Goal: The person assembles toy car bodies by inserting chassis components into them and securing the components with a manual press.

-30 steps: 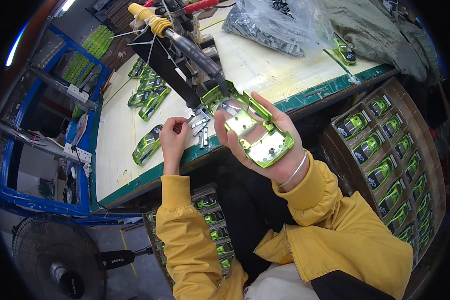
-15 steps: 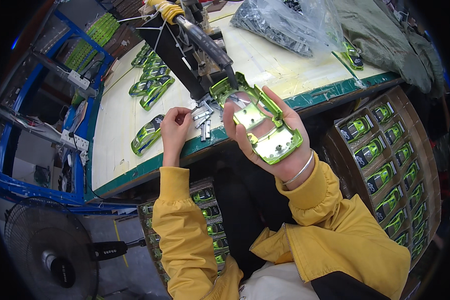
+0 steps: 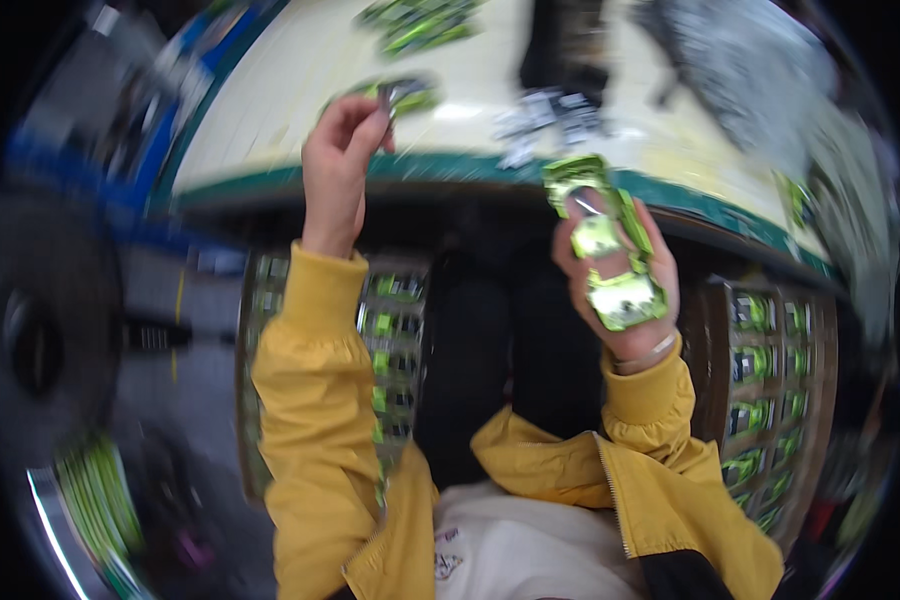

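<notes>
My right hand (image 3: 625, 290) holds a bright green toy car shell (image 3: 602, 245), its shiny underside turned up, just in front of the table's green edge (image 3: 470, 172). My left hand (image 3: 338, 165) is raised at that edge with its fingertips pinched on a small grey metal part (image 3: 398, 92). Right behind that part lies another green car shell (image 3: 415, 100) on the cream tabletop. The whole picture is blurred by motion. Both my sleeves are yellow.
Small grey metal parts (image 3: 550, 118) lie on the tabletop near a dark tool stand (image 3: 562, 50). A clear bag of parts (image 3: 750, 70) sits at the far right. Trays of green car shells (image 3: 770, 380) stand under the table on both sides of my knees. More green shells (image 3: 415, 20) lie far back.
The view has swung down and blurred. My left hand moved left along the table edge and lifted a small metal part. My right hand with the shell came lower, away from the tool.
</notes>
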A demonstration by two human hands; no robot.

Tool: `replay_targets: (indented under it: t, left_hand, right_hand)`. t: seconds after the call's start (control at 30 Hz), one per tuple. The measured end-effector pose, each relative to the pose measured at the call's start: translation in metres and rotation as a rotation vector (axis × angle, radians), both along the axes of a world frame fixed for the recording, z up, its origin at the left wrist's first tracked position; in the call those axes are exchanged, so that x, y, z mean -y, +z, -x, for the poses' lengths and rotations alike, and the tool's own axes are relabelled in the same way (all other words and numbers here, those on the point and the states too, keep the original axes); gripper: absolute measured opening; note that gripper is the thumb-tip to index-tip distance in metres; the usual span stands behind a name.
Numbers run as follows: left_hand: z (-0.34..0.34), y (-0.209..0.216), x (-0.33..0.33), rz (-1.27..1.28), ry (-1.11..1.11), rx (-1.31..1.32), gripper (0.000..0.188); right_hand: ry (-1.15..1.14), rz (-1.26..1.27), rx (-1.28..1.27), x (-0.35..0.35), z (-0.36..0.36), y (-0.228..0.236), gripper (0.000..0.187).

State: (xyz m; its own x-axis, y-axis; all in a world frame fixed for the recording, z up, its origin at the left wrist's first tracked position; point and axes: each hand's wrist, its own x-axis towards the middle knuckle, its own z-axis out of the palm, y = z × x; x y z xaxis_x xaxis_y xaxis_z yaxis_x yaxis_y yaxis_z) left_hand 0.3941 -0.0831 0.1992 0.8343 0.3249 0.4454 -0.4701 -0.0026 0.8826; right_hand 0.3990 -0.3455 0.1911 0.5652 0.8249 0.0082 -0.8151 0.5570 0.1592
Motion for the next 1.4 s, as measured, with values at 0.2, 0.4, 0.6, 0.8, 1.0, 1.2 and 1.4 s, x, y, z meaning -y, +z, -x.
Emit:
replay_targets:
  t: [0.2, 0.4, 0.6, 0.8, 1.0, 1.2, 1.4]
  left_hand:
    - [0.238, -0.01, -0.086, -0.041, 0.437, -0.139, 0.01]
    - [0.502, -0.087, -0.056, 0.315, 1.206, -0.447, 0.012]
    - [0.615, -0.191, 0.032, 0.666, 1.428, -0.58, 0.01]
    - [0.626, -0.248, 0.08, 1.01, 1.49, -0.51, 0.01]
    - [0.611, -0.295, 0.084, 1.049, 1.415, -0.454, 0.009]
    - [0.616, -0.306, 0.087, 1.109, 1.426, -0.417, 0.007]
    - [0.62, -0.309, 0.107, 1.16, 1.335, -0.422, 0.006]
  right_hand:
    - [0.264, 0.679, 0.489, -0.068, 0.084, -0.042, 0.048]
    - [1.043, 0.803, 1.31, -0.164, 0.222, -0.128, 0.058]
    - [1.372, 0.346, 2.088, -0.18, 0.374, -0.246, 0.062]
    - [0.882, 0.538, 2.237, -0.143, 0.45, -0.28, 0.067]
    - [0.641, 0.644, 2.45, -0.147, 0.464, -0.267, 0.065]
    - [0.013, 0.143, 2.903, -0.211, 0.447, -0.286, 0.028]
    - [-0.018, -0.245, 3.261, -0.281, 0.455, -0.292, 0.019]
